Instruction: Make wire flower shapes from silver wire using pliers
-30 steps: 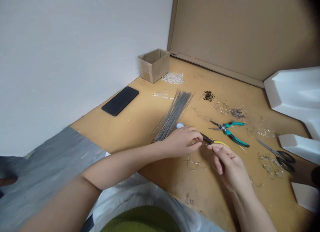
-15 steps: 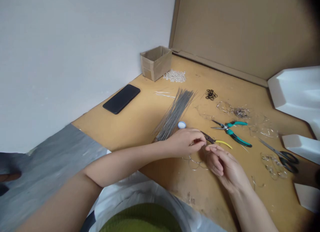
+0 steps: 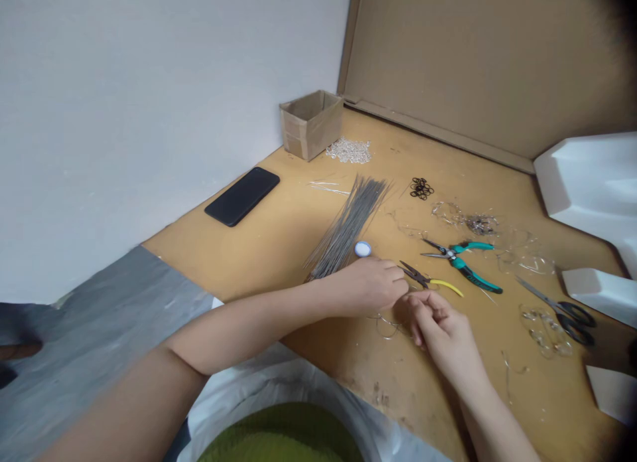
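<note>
My left hand (image 3: pixel 375 286) is closed, its fingers curled beside the pliers with one yellow handle (image 3: pixel 445 287). Close to its fingertips, my right hand (image 3: pixel 440 326) is closed too, thumb pressed against the forefinger. Whatever both hands pinch is too thin and hidden to name; a bit of wire seems to curve between them. Below the hands, bent wire loops (image 3: pixel 387 328) lie on the table. Behind my left wrist a bundle of straight grey wires (image 3: pixel 348 226) is spread out, with a small round white-topped lid (image 3: pixel 363 249) next to it.
Teal-handled pliers (image 3: pixel 465 263), scissors (image 3: pixel 562 312) and wire pieces (image 3: pixel 545 332) lie to the right. Black rings (image 3: pixel 421 188) are farther back. A cardboard box (image 3: pixel 312 127), clear beads (image 3: pixel 349 151) and a phone (image 3: pixel 242 196) sit toward the wall. White foam pieces (image 3: pixel 592 183) line the right edge.
My left fingers have curled further in, palm turned down. My right hand has rotated, its fingers folding inward from a more open pose. The tools and wires on the table stay put.
</note>
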`<state>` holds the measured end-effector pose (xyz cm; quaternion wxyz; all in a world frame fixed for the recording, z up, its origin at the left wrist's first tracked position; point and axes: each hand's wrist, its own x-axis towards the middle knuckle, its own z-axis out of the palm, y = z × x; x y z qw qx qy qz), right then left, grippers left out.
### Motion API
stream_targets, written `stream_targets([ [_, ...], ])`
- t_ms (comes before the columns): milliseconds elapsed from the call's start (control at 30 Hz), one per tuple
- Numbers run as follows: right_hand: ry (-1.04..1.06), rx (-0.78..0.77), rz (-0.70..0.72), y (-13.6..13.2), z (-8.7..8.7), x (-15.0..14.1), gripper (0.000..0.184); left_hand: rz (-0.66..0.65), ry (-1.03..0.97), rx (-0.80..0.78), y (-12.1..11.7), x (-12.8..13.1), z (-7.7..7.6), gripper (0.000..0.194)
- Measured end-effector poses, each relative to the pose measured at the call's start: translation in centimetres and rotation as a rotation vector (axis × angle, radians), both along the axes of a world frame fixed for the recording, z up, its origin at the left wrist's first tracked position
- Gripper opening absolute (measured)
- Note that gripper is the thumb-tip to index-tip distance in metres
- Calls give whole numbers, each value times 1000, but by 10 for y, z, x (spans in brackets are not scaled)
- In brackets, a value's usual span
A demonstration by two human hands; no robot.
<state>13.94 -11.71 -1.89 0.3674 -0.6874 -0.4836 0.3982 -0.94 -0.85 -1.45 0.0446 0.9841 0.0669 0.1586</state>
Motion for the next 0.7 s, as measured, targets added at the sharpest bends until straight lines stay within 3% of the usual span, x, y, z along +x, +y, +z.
stream_targets([
  [133, -228, 36, 52, -2, 0, -1, 24, 4, -26, 18, -4, -1, -5, 15],
  [300, -355, 34, 50, -1, 3, -2, 24, 3, -3, 9, -10, 0, -9, 14],
  [533, -378, 20, 85, 2, 8, -4, 28, 16, 31, 7, -15, 3, -9, 16],
  [700, -144, -46, 23, 2, 6, -2, 26, 68, 79, -35, -21, 6, -7, 18],
])
